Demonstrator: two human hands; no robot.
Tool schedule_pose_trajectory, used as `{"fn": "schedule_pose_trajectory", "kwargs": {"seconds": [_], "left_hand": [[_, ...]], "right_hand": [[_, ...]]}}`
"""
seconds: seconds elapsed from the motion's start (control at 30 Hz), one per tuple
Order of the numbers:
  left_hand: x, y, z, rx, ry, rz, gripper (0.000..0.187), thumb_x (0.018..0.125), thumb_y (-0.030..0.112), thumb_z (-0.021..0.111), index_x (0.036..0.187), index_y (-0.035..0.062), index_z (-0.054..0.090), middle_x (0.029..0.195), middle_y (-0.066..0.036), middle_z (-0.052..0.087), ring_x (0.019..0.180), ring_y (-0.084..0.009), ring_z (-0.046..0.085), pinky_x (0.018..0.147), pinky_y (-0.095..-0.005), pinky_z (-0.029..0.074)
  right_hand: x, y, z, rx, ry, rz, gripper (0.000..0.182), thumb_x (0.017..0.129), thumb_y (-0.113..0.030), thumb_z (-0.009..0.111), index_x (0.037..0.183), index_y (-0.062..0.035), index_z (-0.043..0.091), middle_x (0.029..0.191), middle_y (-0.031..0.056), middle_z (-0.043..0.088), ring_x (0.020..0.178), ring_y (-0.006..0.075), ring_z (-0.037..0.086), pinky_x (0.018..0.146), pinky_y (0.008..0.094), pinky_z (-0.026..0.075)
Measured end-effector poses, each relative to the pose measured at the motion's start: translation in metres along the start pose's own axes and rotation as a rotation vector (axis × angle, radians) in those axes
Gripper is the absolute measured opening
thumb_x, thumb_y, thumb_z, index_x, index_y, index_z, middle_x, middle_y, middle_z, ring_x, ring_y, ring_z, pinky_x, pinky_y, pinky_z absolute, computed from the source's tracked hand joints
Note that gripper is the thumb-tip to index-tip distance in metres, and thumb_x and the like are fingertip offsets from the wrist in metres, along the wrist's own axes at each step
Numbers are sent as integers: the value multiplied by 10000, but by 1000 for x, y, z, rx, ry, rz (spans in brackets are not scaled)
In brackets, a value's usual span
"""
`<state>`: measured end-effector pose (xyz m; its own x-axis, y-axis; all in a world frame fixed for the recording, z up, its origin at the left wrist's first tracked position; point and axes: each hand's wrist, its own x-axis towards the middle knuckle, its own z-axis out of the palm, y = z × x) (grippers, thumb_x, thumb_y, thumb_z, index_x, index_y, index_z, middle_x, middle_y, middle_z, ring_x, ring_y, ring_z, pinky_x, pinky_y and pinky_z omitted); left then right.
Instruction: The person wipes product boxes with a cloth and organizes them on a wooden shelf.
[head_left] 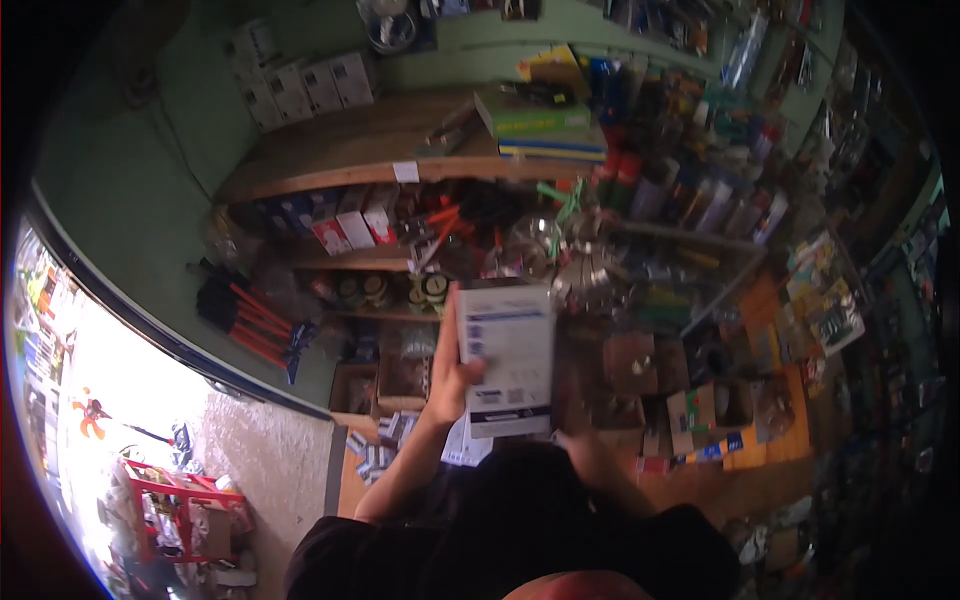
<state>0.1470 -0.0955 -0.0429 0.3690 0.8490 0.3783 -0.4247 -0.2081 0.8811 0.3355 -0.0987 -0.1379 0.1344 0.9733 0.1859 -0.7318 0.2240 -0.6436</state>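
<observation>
**Box held up before the shelves**

While the left hand clasps a white box by its left edge, thumb across the front, the box stands upright in the air before a crowded shelf. The right hand sits low behind the box, and I cannot tell whether it grips anything. Open cartons lie beyond, contents unclear. Small packs crowd the counter edge below; bare floor lies on the left.
</observation>
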Motion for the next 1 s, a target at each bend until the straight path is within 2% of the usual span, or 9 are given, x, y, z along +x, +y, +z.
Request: {"fn": "schedule_pose_trajectory", "kwargs": {"seconds": [0.13, 0.2, 0.27, 0.4, 0.47, 0.53, 0.6, 0.9, 1.0], "left_hand": [[-26, -6, 16, 160, -226, -124, 1228, 813, 451, 745, 1678, -3, 0, 1706, -213, 213, 1566, -325, 244, 1270, -425, 185], [-42, -43, -7, 23, -94, -146, 1164, 852, 463, 711, 1678, 5, 30, 1666, -206, 294, 1533, -341, 315, 1256, -442, 238], [-49, -65, -19, -501, 172, -206, 908, 874, 441, 678, 1577, 17, 290, 1466, -195, 489, 1318, -319, 558, 1081, -494, 509], [-51, -75, -38, -788, 383, -109, 909, 853, 428, 699, 1559, 53, 267, 1419, -190, 507, 1239, -346, 608, 984, -539, 579], [-50, -74, -27, -853, 395, -33, 945, 846, 422, 708, 1583, 77, 228, 1428, -195, 496, 1228, -356, 614, 967, -550, 588], [-45, -57, 23, 419, 656, 403, 1109, 819, 695, 708, 1649, 166, 198, 1549, -208, 397, 1374, -399, 495, 1153, -575, 423], [-43, -58, 20, 500, 652, 434, 1122, 814, 711, 699, 1650, 163, 192, 1553, -208, 391, 1377, -392, 489, 1158, -571, 415], [-44, -83, 8, 896, 555, 654, 1125, 809, 746, 667, 1651, 183, 177, 1581, -168, 370, 1354, -352, 497, 1185, -528, 370], [-105, -115, -22, 616, 157, 246, 1144, 785, 562, 789, 1656, 149, 172, 1603, -171, 333, 1418, -353, 414, 1207, -521, 323]], "right_hand": [[-160, -37, -66, -81, 90, 2, 553, 1118, -369, 426, 1563, -41, 429, 1384, 93, 623, 1210, 180, 650, 1028, 361, 536], [-100, -22, -24, -133, 93, 22, 554, 1118, -372, 429, 1566, -45, 425, 1375, 89, 627, 1197, 176, 657, 1015, 359, 544], [-51, -3, 11, -181, 83, 50, 557, 1118, -376, 432, 1569, -50, 422, 1367, 84, 631, 1184, 173, 664, 1002, 356, 553], [-82, -5, 33, 108, -27, 288, 582, 1103, -440, 507, 1585, -129, 408, 1261, 32, 654, 998, 73, 681, 808, 309, 592], [-85, 18, 24, -48, 127, 380, 648, 1079, -509, 523, 1593, -137, 396, 1376, 67, 618, 1160, 136, 658, 952, 357, 573], [-90, 23, 23, 256, 50, 205, 670, 1067, -533, 523, 1600, -149, 389, 1512, 95, 532, 1346, 200, 558, 1112, 404, 488], [-81, 19, 26, 351, -325, 15, 679, 1066, -532, 510, 1600, -130, 386, 1601, 100, 444, 1454, 242, 450, 1206, 430, 389], [-94, 22, -7, 252, 342, 359, 424, 1099, -379, 490, 1400, -91, 571, 1311, 95, 646, 1210, 236, 631, 1031, 396, 541], [-86, 44, -28, 582, 332, 245, 407, 1100, -371, 492, 1385, -94, 580, 1282, 105, 663, 1188, 241, 644, 1009, 404, 553]]}}
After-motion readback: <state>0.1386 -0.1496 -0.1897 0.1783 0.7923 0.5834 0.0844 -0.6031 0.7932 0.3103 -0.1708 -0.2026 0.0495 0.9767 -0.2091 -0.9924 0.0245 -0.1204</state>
